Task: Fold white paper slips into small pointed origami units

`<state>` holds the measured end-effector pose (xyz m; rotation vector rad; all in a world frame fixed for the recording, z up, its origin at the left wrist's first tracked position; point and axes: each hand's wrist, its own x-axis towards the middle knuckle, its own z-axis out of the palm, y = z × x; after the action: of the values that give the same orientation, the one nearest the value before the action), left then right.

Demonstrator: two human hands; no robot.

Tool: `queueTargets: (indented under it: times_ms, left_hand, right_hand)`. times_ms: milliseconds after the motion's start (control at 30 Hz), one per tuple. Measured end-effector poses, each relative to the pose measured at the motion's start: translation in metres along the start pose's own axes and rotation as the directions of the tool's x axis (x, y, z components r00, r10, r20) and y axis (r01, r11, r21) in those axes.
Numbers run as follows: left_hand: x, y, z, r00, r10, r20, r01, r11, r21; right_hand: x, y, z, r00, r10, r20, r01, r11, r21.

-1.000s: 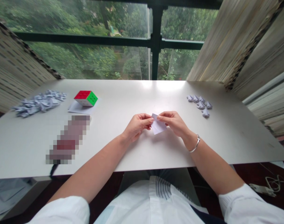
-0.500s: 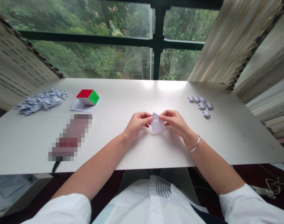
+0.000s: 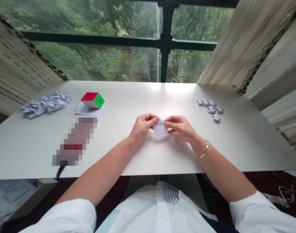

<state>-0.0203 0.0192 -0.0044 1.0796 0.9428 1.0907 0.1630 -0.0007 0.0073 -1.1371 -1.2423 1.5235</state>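
Observation:
A small white sheet of paper (image 3: 160, 130) is held just above the table, between my two hands. My left hand (image 3: 143, 127) pinches its upper left edge with thumb and fingers. At the upper right edge, my right hand (image 3: 179, 126) has its thumb and fingers closed on the paper. A crease or folded flap shows near the top of the sheet. Several small folded paper pieces (image 3: 212, 108) sit on the table to the right of my right hand.
On the white table (image 3: 128, 97), a large heap of folded paper pieces (image 3: 47, 104) lies at the far left. Beside it a puzzle cube (image 3: 93, 100) rests on white paper sheets (image 3: 83, 111). Nearer me is a blurred-out flat object (image 3: 76, 140) with a black strap. A window and curtains stand behind.
The paper has shifted slightly left in my hands. Its top point shows less, and more of the flat lower part faces me. My fingers still pinch both edges.

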Motion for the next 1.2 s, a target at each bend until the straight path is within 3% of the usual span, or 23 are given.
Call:
queueTargets:
  times_ms: [167,267,400,467,733,967,1100,1200]
  left_hand:
    - [-0.003,0.005,0.000,0.996,-0.086,0.023,0.088,0.993,-0.074]
    - [-0.002,0.005,-0.001,0.994,-0.104,0.036,0.107,0.990,-0.087]
    - [-0.002,0.004,-0.003,0.995,-0.093,0.026,0.094,0.994,-0.046]
    - [-0.003,0.005,-0.002,0.995,-0.095,0.025,0.096,0.995,-0.035]
    - [-0.006,0.007,0.001,0.982,-0.166,0.093,0.172,0.983,-0.061]
    - [-0.006,0.004,0.001,0.980,-0.181,0.089,0.186,0.981,-0.060]
    - [-0.007,0.004,0.003,0.989,-0.136,0.057,0.138,0.990,-0.035]
    - [-0.008,0.003,0.005,0.998,-0.045,0.038,0.046,0.999,-0.014]
  right_hand:
    - [-0.001,-0.003,-0.002,0.999,-0.049,0.022,0.051,0.996,-0.078]
    - [-0.001,-0.001,-0.002,0.988,-0.153,0.016,0.153,0.970,-0.189]
    - [0.000,0.003,-0.003,0.926,-0.377,0.033,0.364,0.864,-0.348]
    - [-0.001,0.005,-0.003,0.901,-0.432,0.047,0.413,0.818,-0.400]
    - [-0.005,0.005,-0.004,0.828,-0.533,0.175,0.530,0.641,-0.556]
    - [-0.004,0.005,-0.010,0.809,-0.533,0.247,0.550,0.540,-0.637]
    - [-0.002,0.004,-0.011,0.800,-0.544,0.254,0.557,0.513,-0.653]
    - [0.000,0.005,-0.009,0.811,-0.554,0.190,0.531,0.561,-0.635]
